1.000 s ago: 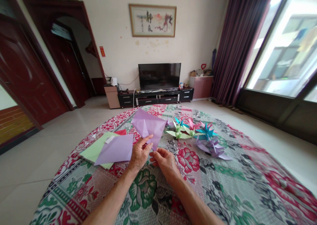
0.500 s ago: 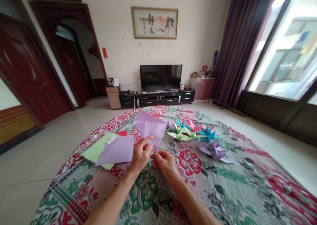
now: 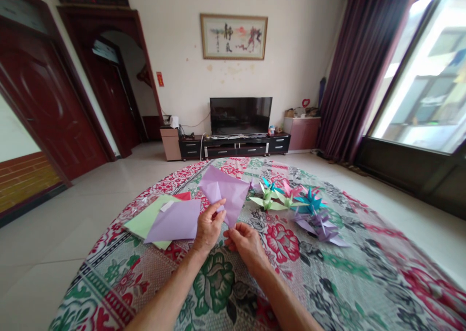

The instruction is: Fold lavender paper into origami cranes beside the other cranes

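Observation:
A purple sheet of origami paper (image 3: pixel 233 195), creased and partly folded, is held up over the table. My left hand (image 3: pixel 210 226) pinches its lower left side, thumb and fingers closed on it. At the bottom corner, my right hand (image 3: pixel 244 241) has its fingertips closed on the paper. Left of my hands lies a stack of loose sheets, with a purple sheet (image 3: pixel 174 222) over a green sheet (image 3: pixel 145 217) and a bit of red at the back. To the right stand several folded paper cranes, among them a green crane (image 3: pixel 268 201), a blue crane (image 3: pixel 312 201) and a purple crane (image 3: pixel 322 226).
A flowered tablecloth (image 3: pixel 214 282) covers the round table. A small white piece (image 3: pixel 167 206) rests on the stack. Beyond the table are a low black TV cabinet (image 3: pixel 222 151) and a television (image 3: pixel 241 116).
The whole view has shifted slightly, so things appear a little further right. Both hands keep hold of the purple paper, and its folded flap looks slightly different in angle.

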`<state>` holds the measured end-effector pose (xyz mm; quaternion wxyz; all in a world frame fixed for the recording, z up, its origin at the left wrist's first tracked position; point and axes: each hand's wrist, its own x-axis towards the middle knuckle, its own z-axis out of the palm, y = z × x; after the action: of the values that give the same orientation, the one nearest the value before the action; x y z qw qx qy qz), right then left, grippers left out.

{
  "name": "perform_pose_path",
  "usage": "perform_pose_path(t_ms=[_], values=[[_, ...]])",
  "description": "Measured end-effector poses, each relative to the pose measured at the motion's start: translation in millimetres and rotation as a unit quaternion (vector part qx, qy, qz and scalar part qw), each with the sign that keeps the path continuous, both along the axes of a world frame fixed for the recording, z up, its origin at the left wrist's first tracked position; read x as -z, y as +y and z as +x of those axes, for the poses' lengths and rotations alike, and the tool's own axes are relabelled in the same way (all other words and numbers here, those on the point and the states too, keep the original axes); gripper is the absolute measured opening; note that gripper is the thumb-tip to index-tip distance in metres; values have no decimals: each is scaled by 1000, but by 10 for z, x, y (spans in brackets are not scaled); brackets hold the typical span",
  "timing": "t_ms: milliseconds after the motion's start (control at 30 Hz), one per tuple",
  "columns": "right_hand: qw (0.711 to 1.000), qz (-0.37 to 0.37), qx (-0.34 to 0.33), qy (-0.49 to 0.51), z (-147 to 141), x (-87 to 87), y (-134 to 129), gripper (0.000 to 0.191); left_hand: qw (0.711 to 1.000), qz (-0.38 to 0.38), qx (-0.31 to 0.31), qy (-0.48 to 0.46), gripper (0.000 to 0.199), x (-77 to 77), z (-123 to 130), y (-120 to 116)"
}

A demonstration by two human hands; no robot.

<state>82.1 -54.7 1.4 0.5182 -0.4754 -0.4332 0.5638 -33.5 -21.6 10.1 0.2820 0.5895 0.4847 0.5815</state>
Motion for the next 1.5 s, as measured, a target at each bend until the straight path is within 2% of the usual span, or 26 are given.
perform_pose_path(t_ms=[133, 367, 667, 800, 867, 1033, 1133, 1267, 1367, 1500], values=[[1000, 1, -2, -13, 2, -23, -8, 14, 1000, 19, -3, 15, 36, 7, 13, -6], [1000, 10, 0, -5, 4, 1, -2, 23, 999, 14, -5, 33, 37, 20, 3, 4], [999, 5, -3, -31, -13, 23, 14, 23, 999, 27, -38, -27, 64, 20, -69, 94], [997, -5, -8, -76, -20, 4, 12, 19, 997, 29, -74, -23, 61, 76, -74, 169], [995, -18, -8, -96, -21, -19, 1, 17, 996, 19, -90, 8, 54, 115, -78, 205], [981, -64, 16, -182, 38, -65, -19, 12, 987, -52, -73, 137, 41, 162, -28, 254], [968, -92, 15, -232, 101, -56, 1, 15, 966, -76, -82, 233, 39, 110, 48, 255], [971, -111, 10, -212, 143, -52, 30, 16, 925, -94, -103, 352, 41, 22, 101, 226], [975, -119, 5, -190, 142, -62, 35, 17, 911, -44, -114, 394, 36, 19, 71, 179], [977, -116, 2, -176, 139, -55, 39, 16, 920, 59, -86, 378, 22, 108, 24, 119]])
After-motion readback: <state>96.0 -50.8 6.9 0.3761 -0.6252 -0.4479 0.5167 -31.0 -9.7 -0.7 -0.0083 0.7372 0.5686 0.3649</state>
